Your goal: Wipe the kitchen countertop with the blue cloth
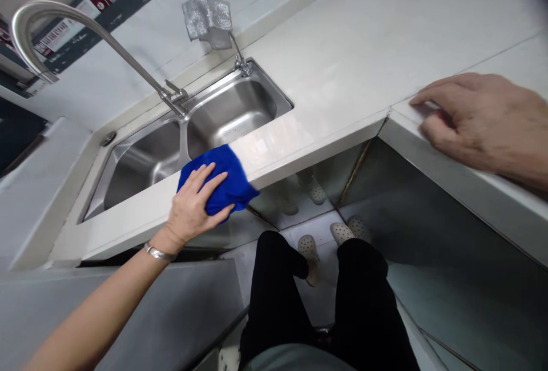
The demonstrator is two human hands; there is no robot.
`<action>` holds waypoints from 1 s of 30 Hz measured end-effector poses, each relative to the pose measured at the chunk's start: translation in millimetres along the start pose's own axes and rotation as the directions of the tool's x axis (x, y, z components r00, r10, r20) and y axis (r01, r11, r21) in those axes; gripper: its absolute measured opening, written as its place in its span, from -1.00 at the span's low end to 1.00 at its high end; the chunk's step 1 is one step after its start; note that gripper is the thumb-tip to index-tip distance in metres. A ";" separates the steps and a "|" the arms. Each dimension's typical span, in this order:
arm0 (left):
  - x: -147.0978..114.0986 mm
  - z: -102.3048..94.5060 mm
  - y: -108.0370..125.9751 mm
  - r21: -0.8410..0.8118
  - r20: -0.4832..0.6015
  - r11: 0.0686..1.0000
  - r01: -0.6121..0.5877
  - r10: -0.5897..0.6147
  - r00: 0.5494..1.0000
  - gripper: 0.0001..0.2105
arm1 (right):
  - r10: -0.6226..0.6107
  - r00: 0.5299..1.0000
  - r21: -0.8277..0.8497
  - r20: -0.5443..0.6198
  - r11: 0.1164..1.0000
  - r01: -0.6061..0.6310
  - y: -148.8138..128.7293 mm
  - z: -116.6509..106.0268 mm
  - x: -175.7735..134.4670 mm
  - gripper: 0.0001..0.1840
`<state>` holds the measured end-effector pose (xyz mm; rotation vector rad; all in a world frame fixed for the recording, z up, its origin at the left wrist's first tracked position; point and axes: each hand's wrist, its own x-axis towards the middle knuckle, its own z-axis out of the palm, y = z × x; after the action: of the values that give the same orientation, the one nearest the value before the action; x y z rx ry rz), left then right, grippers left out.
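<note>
Two bare hands are showing over a pale kitchen counter (359, 51), seen from above by the person they belong to. The left hand (188, 202), a silver bracelet (159, 252) circling its wrist, is lying on a bright blue cloth (233, 174); its fingers are spreading over the fabric and pressing rather than clenching. That cloth is covering part of the narrow front strip of counter, just in front of a steel double sink (183, 137), and is drooping over the outer edge. The right hand (492, 120) is hovering or resting near the counter's inner corner, fingers loosely bent, thumb standing apart from them, apparently grasping nothing; whether it is touching the surface I cannot tell. Judging by this one view, the cloth work is being carried on rather than finished: the cloth is sitting partway along the strip, with bare counter stretching to both sides. Just right of it the surface is shining, but whether from moisture or reflected light is not showing, so which parts are done and which are left cannot be settled. Behind, a curved faucet (128, 58) is arching over the sink, and a silvery mesh cloth (208, 17) is hanging near the wall. Below, black trousers (278, 279) and pale perforated shoes are showing on the floor.
</note>
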<state>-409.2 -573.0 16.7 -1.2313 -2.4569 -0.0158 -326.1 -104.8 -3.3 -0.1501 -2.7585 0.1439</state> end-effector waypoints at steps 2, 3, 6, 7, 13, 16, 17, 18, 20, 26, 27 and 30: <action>23.6 9.4 17.1 -0.008 -0.005 1.000 -0.016 0.016 1.000 -0.38 | -0.017 1.000 0.014 -0.011 1.000 0.017 -0.5 0.4 0.0 -0.57; 35.2 13.6 25.2 -0.014 -0.004 1.000 -0.025 0.024 1.000 -0.38 | -0.017 1.000 0.022 -0.024 1.000 0.018 -1.0 0.8 -0.1 -0.57; 66.5 23.1 45.8 -0.039 0.008 0.998 -0.052 0.052 0.999 -0.38 | -0.007 0.998 0.050 -0.065 0.999 0.011 -3.8 2.1 -0.6 -0.57; 75.6 25.3 51.4 -0.048 0.014 0.997 -0.062 0.063 0.998 -0.37 | -0.003 0.997 0.060 -0.075 0.998 0.007 -5.0 2.4 -0.8 -0.56; 121.4 36.4 80.4 -0.114 0.028 0.990 -0.088 0.091 0.995 -0.34 | -0.011 0.996 0.106 -0.094 0.994 0.021 -6.2 4.6 -0.6 -0.56; 136.4 42.1 93.4 -0.150 0.040 0.987 -0.060 0.067 0.997 -0.34 | -0.040 0.992 0.121 -0.120 0.991 0.055 -3.2 6.5 -0.7 -0.58; 138.9 43.2 96.1 -0.158 0.043 0.986 -0.053 0.061 0.997 -0.34 | -0.049 0.990 0.128 -0.132 0.990 0.067 -2.3 6.9 -0.8 -0.59; 139.8 43.6 97.4 -0.164 0.045 0.985 -0.053 0.061 0.997 -0.34 | -0.058 0.988 0.137 -0.142 0.987 0.078 -1.6 6.9 -1.1 -0.60; 136.4 42.2 95.3 -0.177 0.044 0.982 -0.069 0.078 0.996 -0.36 | -0.070 0.986 0.153 -0.151 0.984 0.093 -0.6 6.5 -1.9 -0.61; 89.7 22.4 54.6 -0.242 0.082 0.967 -0.079 0.102 0.991 -0.38 | -0.080 0.985 0.159 -0.150 0.982 0.104 2.2 7.9 -3.9 -0.60; 78.2 17.6 44.9 -0.247 0.087 0.967 -0.062 0.086 0.993 -0.39 | -0.080 0.985 0.154 -0.154 0.983 0.103 3.0 9.0 -3.9 -0.60; 40.7 2.3 14.3 -0.235 0.118 0.972 0.005 0.023 0.993 -0.41 | -0.076 0.983 0.149 -0.168 0.984 0.101 4.5 12.4 -4.0 -0.59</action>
<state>-420.8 -532.5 26.4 -1.3772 -2.6121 -0.2440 -326.6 -101.8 -16.8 0.0038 -2.5737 0.3108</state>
